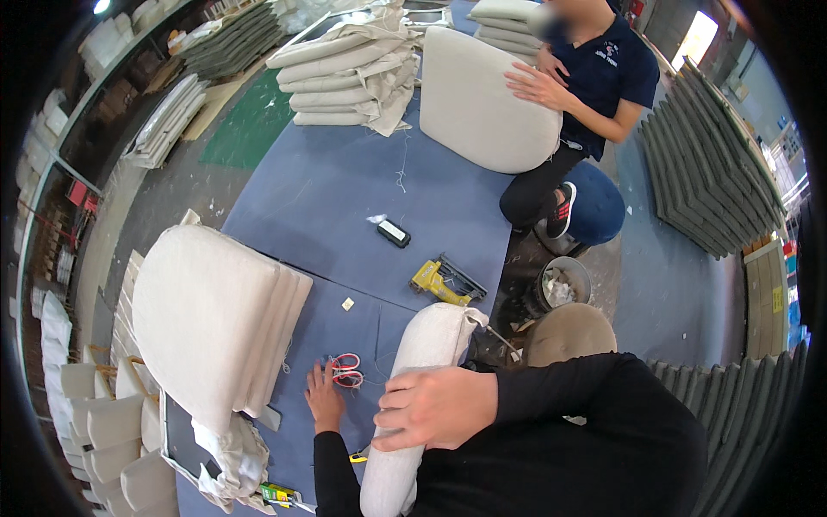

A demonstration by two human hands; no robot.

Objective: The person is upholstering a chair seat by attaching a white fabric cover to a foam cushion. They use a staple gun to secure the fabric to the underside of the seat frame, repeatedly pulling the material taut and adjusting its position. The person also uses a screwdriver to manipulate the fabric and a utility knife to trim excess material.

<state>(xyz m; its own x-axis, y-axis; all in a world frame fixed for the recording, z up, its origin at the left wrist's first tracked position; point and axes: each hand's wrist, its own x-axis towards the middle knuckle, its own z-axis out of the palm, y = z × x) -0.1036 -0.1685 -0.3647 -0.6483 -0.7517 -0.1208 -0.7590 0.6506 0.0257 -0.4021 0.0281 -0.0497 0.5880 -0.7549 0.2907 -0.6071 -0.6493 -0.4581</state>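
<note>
A cream upholstered cushion (422,340) stands on its edge close to my body. Over its top edge wraps my right hand (439,407), with the fingers on the far-left face. My left hand (325,401) lies on the blue table, fingers stretched forward, holding nothing. Just right of its fingertips are red-handled scissors (347,372); whether the fingers touch them I cannot tell. Loose thread trails from the scissors toward the cushion. Left of that hand is a stack of cream cushions (207,319). A yellow staple gun (444,280) lies beyond the held cushion.
Across the blue table (345,181), a seated person (599,77) supports another cream cushion (487,103). A black device (394,233) lies mid-table. Stacked covers (349,77) stand at the far end. A waste bucket (564,283) and a beige stool (570,334) are beside the table's right edge.
</note>
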